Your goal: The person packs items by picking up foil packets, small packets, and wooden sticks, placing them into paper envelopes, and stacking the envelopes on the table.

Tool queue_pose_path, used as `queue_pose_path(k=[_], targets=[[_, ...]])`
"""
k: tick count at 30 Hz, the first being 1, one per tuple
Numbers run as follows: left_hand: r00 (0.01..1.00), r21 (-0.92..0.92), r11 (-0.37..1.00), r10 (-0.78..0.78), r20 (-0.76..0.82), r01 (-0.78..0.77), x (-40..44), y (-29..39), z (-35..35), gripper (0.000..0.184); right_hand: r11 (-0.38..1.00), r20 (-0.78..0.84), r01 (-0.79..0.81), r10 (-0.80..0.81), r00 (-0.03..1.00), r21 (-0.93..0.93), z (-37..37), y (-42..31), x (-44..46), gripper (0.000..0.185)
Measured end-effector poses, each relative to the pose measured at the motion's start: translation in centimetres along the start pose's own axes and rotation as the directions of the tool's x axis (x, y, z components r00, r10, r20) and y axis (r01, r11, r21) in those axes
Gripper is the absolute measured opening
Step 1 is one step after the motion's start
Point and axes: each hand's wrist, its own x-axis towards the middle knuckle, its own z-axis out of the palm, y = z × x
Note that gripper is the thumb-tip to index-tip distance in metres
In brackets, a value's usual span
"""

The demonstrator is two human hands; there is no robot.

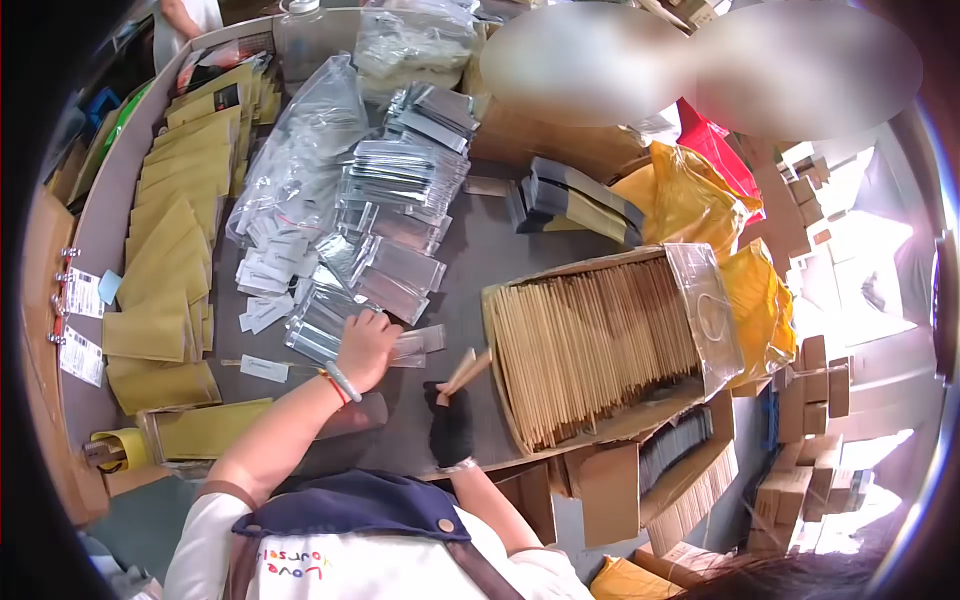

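Note:
My left hand (367,350), bare with bands at the wrist, has its fingers curled down on a flat clear plastic packet (418,343) at the lower end of a spread of similar packets (398,272). The fingertips are partly hidden. My right hand (450,425), in a black fingerless glove, is closed around thin tan card pieces (465,372), which stick up from the fingers. Right beside it stands an open carton (500,345) packed with upright tan card pieces (590,345). Small white paper slips (268,270) lie left of the clear packets.
Overlapping yellow-brown envelopes (160,260) line the table's left side. A large clear bag (310,140) and a dark-grey stack (575,200) lie farther back. Yellow plastic bags (690,200) are behind the carton. A lower box (680,450) stands at the right edge. Another person (190,18) is at top left.

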Motion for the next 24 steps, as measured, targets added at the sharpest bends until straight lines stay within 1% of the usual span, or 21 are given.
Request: queue_pose_path(k=[1,2,4,5,6,7,8,9,10,11,12,13,14,15,16,17,18,19,21,23,24], targets=[[0.999,-0.046,0.999,0.028,-0.038,-0.03,0.0,-0.4,0.0,0.018,0.995,0.001,-0.063,0.063,0.998,0.077,0.3,0.6,0.1,0.016],[0.998,-0.091,0.994,-0.051,0.032,0.053,-0.4,-0.3,-0.8,0.011,0.996,-0.004,-0.059,0.059,0.998,0.073,-0.1,0.3,0.6,0.016],[0.978,-0.366,0.907,-0.19,0.083,0.208,-2.5,-0.3,-3.7,0.01,0.999,0.113,-0.041,0.042,0.993,-0.007,-1.1,-1.2,1.4,0.013],[0.943,-0.361,0.882,-0.223,0.248,0.304,-4.0,-0.8,-6.3,0.012,0.999,0.115,-0.045,0.045,0.992,-0.007,-1.6,-2.2,1.9,0.013],[0.88,-0.34,0.853,-0.248,0.404,0.396,-5.5,-1.4,-8.1,0.014,0.99,0.157,0.113,-0.098,0.983,-0.087,-2.1,-3.4,2.6,0.013],[0.877,-0.337,0.85,-0.256,0.407,0.405,-7.3,-1.6,-8.2,0.014,0.951,0.216,0.267,-0.232,0.949,-0.154,-2.5,-4.1,3.1,0.013],[0.896,-0.155,0.931,-0.258,0.362,0.331,-9.4,-1.6,-8.5,0.018,0.917,0.3,0.351,-0.286,0.91,-0.188,-2.6,-4.5,3.7,0.021],[0.913,0.046,0.964,-0.264,0.311,0.263,-11.5,-2.0,-9.0,0.022,0.919,0.33,0.358,-0.29,0.898,-0.167,-2.2,-5.5,3.9,0.021],[0.943,0.067,0.965,-0.263,0.204,0.255,-13.0,-2.2,-8.4,0.034,0.887,0.439,0.382,-0.244,0.865,-0.261,-1.6,-6.8,3.8,0.026],[0.954,0.034,0.962,-0.272,0.122,0.27,-13.5,-1.5,-9.0,0.047,0.839,0.544,0.426,-0.195,0.816,-0.338,-0.8,-7.6,4.0,0.031],[0.945,-0.02,0.946,-0.321,0.064,0.323,-14.3,-1.7,-9.1,0.053,0.835,0.596,0.445,-0.184,0.781,-0.325,-0.2,-7.5,4.1,0.036],[0.93,-0.077,0.927,-0.368,0.01,0.368,-15.6,-1.9,-9.6,0.06,0.824,0.631,0.471,-0.19,0.753,-0.315,0.1,-7.6,3.8,0.037],[0.909,-0.051,0.908,-0.417,-0.005,0.416,-17.0,-2.1,-10.8,0.06,0.786,0.67,0.51,-0.17,0.723,-0.351,0.2,-8.3,3.7,0.035],[0.916,-0.02,0.916,-0.402,-0.01,0.401,-17.8,-2.2,-11.9,0.064,0.786,0.702,0.531,-0.184,0.688,-0.315,0.1,-8.0,3.8,0.035],[0.926,0.008,0.926,-0.377,-0.011,0.377,-18.4,-2.3,-12.7,0.069,0.675,0.773,0.613,-0.099,0.627,-0.41,-0.2,-7.5,3.9,0.033],[0.917,0.016,0.917,-0.399,-0.024,0.4,-19.2,-2.7,-12.6,0.069,0.539,0.817,0.688,0.002,0.576,-0.486,0.0,-7.4,4.0,0.031],[0.924,0.034,0.924,-0.381,0.011,0.381,-20.2,-3.2,-12.0,0.073,0.537,0.831,0.701,0.0,0.556,-0.469,0.7,-7.2,4.0,0.031],[0.931,0.046,0.932,-0.361,0.049,0.359,-20.9,-3.4,-11.6,0.076,0.54,0.837,0.713,-0.028,0.547,-0.448,1.5,-7.1,3.8,0.03],[0.925,0.031,0.926,-0.377,0.043,0.376,-19.4,-2.3,-11.2,0.076,0.541,0.846,0.726,-0.05,0.532,-0.425,3.3,-6.7,3.2,0.028],[0.946,0.063,0.947,-0.319,0.065,0.315,-17.7,-1.6,-11.0,0.076,0.679,0.782,0.72,-0.371,0.501,-0.139,5.4,-6.5,2.9,0.027],[0.937,0.087,0.94,-0.338,0.089,0.33,-17.2,-1.1,-11.5,0.074,0.644,0.752,0.743,-0.395,0.528,-0.183,4.8,-6.6,3.3,0.019]])
